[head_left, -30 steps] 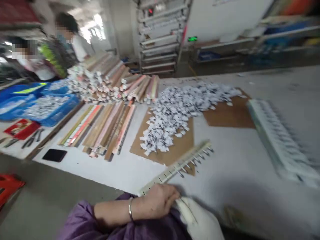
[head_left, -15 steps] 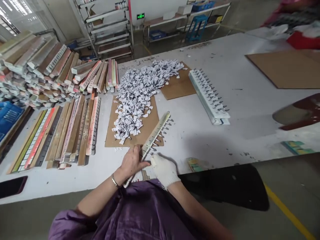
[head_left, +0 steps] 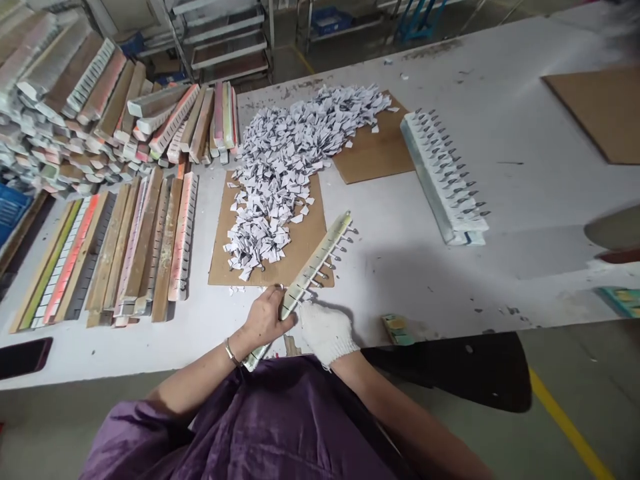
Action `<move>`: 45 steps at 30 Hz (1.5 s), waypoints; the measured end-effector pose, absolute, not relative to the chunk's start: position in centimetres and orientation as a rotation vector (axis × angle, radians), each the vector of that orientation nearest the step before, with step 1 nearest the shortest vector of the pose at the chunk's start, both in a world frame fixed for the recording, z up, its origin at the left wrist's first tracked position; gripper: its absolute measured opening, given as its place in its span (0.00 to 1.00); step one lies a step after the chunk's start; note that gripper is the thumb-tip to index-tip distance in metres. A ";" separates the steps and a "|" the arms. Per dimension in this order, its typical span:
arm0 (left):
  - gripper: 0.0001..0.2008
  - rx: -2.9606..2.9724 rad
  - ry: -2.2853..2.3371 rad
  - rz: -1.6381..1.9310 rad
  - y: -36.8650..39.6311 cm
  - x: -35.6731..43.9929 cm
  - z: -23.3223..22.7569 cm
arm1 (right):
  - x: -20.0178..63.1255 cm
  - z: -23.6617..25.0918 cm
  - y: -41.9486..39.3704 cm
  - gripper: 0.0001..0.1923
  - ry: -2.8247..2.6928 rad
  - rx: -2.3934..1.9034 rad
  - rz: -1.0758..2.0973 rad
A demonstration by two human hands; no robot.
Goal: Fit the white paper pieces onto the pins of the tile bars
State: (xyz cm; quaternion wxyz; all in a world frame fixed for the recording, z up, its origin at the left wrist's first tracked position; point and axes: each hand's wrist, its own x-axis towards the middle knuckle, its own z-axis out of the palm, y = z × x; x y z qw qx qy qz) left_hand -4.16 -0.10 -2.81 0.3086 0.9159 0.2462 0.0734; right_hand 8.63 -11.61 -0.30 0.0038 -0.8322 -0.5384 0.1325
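My bare left hand (head_left: 265,317) is wrapped round a long pale slotted bar (head_left: 320,263), holding it at a slant near the table's front edge. A row of small grey pointed pieces (head_left: 330,266) sticks out along the bar's right side. In a white knitted glove, my right hand (head_left: 327,333) is closed against that same side, just below the row. Whatever its fingertips pinch is hidden. Beyond the bar lies a heap of small folded white paper pieces (head_left: 295,147) on a cardboard sheet (head_left: 220,260).
Several bars with similar pointed pieces stand together as a block (head_left: 430,180) at right. Slotted wooden bars (head_left: 160,260) lie in a row at left, before a tall stack (head_left: 65,87). A phone (head_left: 23,358) rests at the front left. Another cardboard sheet (head_left: 600,113) lies far right.
The head view has tipped downward, so the background shelves show less. Both hands stay at the same bar, with the right fingers still against its lower right side.
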 end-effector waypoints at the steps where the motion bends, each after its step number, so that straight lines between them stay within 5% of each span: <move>1: 0.23 2.424 0.640 0.200 -0.1 -4.2 -2.9 | 8.7 -0.1 -11.4 0.11 -1.703 -2.606 0.443; 23: 0.20 2.433 0.654 0.162 0.0 -3.8 -1.8 | 9.7 -2.6 -11.4 0.13 -1.737 -2.432 0.464; 31: 0.11 2.429 0.770 0.160 0.8 -2.9 0.0 | 10.7 -3.2 -15.1 0.18 -1.329 -2.315 0.231; 41: 0.19 2.518 0.796 0.312 2.4 -0.5 -0.7 | 11.1 -5.5 -15.4 0.19 -1.268 -2.335 0.258; 45: 0.13 2.612 0.894 0.399 6.0 0.4 0.6 | 11.0 -6.4 -15.6 0.19 -1.268 -2.259 0.191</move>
